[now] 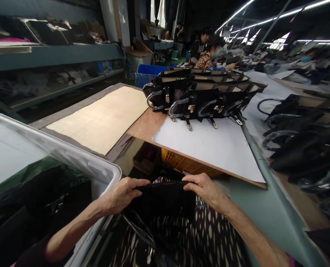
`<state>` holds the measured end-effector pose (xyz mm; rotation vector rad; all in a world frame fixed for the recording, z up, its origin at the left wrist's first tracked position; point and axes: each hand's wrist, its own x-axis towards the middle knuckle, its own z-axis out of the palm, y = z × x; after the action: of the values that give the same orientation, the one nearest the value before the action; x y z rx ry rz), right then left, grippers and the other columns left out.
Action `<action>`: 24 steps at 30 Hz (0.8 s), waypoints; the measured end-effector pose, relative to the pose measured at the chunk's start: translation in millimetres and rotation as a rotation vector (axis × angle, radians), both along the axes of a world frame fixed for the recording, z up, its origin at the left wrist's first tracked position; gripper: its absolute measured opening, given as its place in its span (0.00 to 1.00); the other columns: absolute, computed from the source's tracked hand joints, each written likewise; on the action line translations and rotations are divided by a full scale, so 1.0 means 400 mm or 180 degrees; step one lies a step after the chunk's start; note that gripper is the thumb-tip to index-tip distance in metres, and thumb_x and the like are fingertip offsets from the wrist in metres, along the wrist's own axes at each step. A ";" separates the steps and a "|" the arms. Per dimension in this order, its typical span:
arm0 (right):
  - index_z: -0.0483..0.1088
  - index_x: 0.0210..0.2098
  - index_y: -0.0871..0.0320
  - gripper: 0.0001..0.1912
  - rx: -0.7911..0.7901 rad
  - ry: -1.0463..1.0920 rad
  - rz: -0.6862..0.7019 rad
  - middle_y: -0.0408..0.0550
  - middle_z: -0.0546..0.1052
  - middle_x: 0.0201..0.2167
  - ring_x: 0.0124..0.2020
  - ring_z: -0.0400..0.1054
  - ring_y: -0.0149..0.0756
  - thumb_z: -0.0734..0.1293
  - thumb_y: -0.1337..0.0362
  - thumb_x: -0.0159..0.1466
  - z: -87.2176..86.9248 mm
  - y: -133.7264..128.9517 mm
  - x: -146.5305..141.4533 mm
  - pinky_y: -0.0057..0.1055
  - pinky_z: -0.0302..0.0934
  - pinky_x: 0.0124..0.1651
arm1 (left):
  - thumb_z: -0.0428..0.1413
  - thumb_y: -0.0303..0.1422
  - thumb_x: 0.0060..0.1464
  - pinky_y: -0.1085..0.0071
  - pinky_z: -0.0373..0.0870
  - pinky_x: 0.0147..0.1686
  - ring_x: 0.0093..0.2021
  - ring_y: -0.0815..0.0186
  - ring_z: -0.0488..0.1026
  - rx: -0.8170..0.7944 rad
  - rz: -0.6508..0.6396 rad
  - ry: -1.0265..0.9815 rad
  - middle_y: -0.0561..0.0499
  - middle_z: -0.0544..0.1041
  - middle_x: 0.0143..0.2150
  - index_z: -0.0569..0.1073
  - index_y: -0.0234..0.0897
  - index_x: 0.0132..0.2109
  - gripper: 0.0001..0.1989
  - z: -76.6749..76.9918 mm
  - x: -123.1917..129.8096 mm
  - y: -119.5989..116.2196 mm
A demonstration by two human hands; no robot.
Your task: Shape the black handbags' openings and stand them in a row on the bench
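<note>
A black handbag (165, 202) lies over my lap, its top edge stretched between my two hands. My left hand (124, 193) pinches the left end of that edge between thumb and fingers. At the other end, my right hand (204, 189) grips the edge the same way. Part of the bag hangs down toward me, with a small metal fitting near the bottom of the view. Patterned dark cloth (217, 233) covers my lap beneath it. The inside of the bag is too dark to make out.
Several black handbags (206, 92) with wrapped handles stand on a table with white sheet (209, 142). More bags (306, 137) are at right. A white bin (98, 167) with black pieces is at left, near a cream board (104, 115). Co-workers (205, 59) sit beyond.
</note>
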<state>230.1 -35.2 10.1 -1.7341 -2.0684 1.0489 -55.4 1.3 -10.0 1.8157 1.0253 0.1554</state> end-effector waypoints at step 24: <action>0.67 0.30 0.56 0.08 0.1032 -0.1134 0.0429 0.43 0.71 0.32 0.31 0.65 0.32 0.59 0.62 0.63 -0.007 -0.002 -0.032 0.29 0.56 0.35 | 0.46 0.26 0.46 0.78 0.62 0.34 0.34 0.68 0.68 -0.0395 0.0005 -0.0293 0.57 0.74 0.32 0.74 0.37 0.43 0.17 0.018 0.008 -0.001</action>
<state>217.1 -35.9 7.2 -1.7268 -2.4313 0.4164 -52.1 1.0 -2.6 1.6804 0.9511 0.1711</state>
